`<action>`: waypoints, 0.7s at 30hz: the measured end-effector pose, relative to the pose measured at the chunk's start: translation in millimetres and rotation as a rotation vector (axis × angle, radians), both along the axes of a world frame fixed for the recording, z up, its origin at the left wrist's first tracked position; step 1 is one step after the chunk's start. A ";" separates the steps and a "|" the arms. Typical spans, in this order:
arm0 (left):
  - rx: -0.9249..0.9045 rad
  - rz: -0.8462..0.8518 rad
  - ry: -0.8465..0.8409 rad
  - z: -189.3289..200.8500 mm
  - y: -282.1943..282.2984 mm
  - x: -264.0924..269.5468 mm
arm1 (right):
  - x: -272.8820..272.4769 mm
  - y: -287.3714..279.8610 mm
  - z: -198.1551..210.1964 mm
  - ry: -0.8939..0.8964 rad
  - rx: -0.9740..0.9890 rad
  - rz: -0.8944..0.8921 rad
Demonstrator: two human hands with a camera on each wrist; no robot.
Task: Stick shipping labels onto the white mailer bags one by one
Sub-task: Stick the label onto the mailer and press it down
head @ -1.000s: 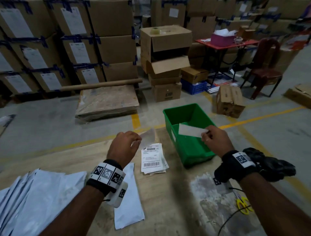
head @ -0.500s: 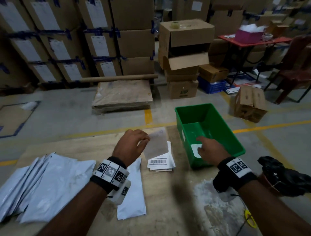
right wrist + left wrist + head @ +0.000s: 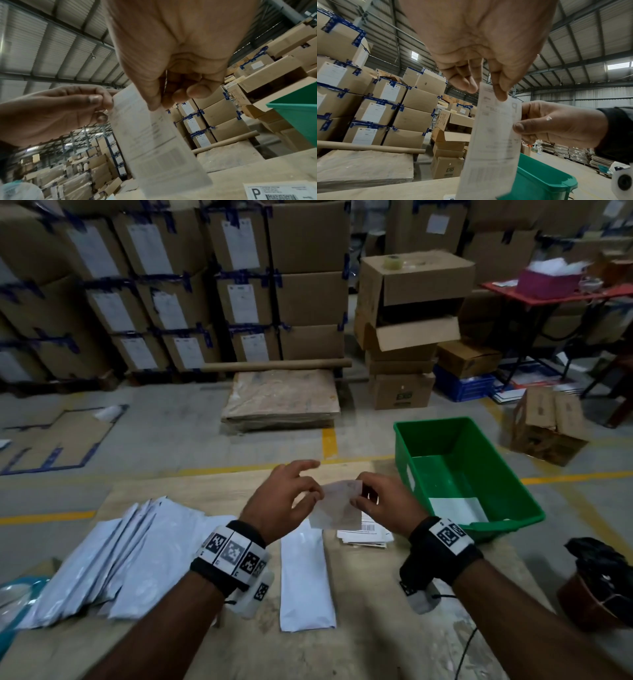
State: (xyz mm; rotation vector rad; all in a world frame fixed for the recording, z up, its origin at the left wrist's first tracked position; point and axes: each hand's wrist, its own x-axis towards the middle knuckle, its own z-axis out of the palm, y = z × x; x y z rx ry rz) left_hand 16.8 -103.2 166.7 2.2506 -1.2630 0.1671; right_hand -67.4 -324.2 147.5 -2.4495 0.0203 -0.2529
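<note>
Both hands hold one peeled shipping label (image 3: 337,505) up above the wooden table (image 3: 359,655). My left hand (image 3: 308,496) pinches its left top edge, my right hand (image 3: 358,498) pinches its right edge. The left wrist view shows the label (image 3: 493,142) hanging down, print faintly visible through it, and the right wrist view shows the label (image 3: 154,138) from the other side. A single white mailer bag (image 3: 305,580) lies flat on the table just below the hands. A pile of white mailer bags (image 3: 102,559) is fanned at the left. A stack of labels (image 3: 364,534) sits beside the single bag.
A green plastic bin (image 3: 507,474) stands at the table's right end with a white backing sheet (image 3: 457,510) inside. A dark bag on a brown object (image 3: 603,580) is at the far right. Cardboard boxes (image 3: 171,296) are stacked behind on the floor.
My right hand dropped the backing sheet into the green bin and came back left to the label. Both hands now hold the label together over the single bag.
</note>
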 end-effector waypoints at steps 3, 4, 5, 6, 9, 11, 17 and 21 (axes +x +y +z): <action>-0.035 -0.001 0.054 -1.2 18.4 -1.6 | 3.2 16.9 -0.9 -0.055 -0.048 -0.046; -0.046 -0.019 0.058 -2.6 23.4 -1.8 | 4.5 21.1 -0.4 -0.070 -0.068 -0.066; -0.054 -0.037 0.067 -3.5 28.0 -1.8 | 4.9 24.6 0.6 -0.071 -0.090 -0.093; -0.059 -0.046 0.079 -4.1 32.3 -1.4 | 4.9 27.5 1.2 -0.072 -0.116 -0.117; -0.074 -0.041 0.074 -4.3 41.3 3.9 | 2.9 36.4 5.0 -0.060 -0.178 -0.208; -0.091 -0.043 0.067 -3.5 41.2 5.5 | 0.6 47.3 6.0 -0.035 -0.231 -0.244; 0.056 0.182 0.247 2.3 17.2 -3.7 | -0.2 88.2 3.9 -0.060 -0.483 -0.214; 0.019 0.291 0.323 3.8 9.4 1.4 | -2.2 110.8 1.9 -0.105 -0.550 -0.243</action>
